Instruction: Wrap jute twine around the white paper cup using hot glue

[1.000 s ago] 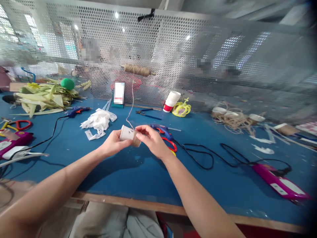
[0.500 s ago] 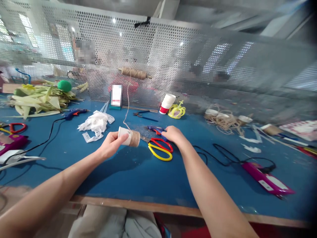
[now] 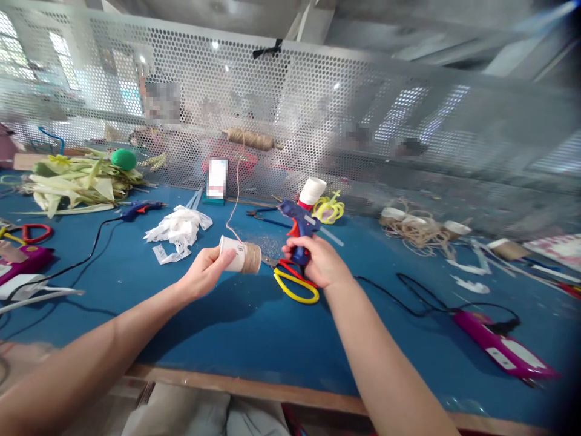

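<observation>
- Left hand (image 3: pixel 207 272): closed on the white end of the cup (image 3: pixel 240 263), held sideways over the table (image 3: pixel 272 339).
- Twine (image 3: pixel 252 259): wound around the cup's other end; a strand runs up to the spool (image 3: pixel 252 140).
- Right hand (image 3: pixel 323 261): grips the glue gun (image 3: pixel 303 224) by its handle, nozzle leftward.
- Scissors (image 3: pixel 297 295): on the table, near the right hand.

On the surface (image 3: pixel 272 348), scissors (image 3: pixel 299 301) lie between left hand (image 3: pixel 205 271) and right hand (image 3: pixel 324 261), pliers (image 3: pixel 273 221) beyond both, a power strip (image 3: pixel 492 342) rightward.
</observation>
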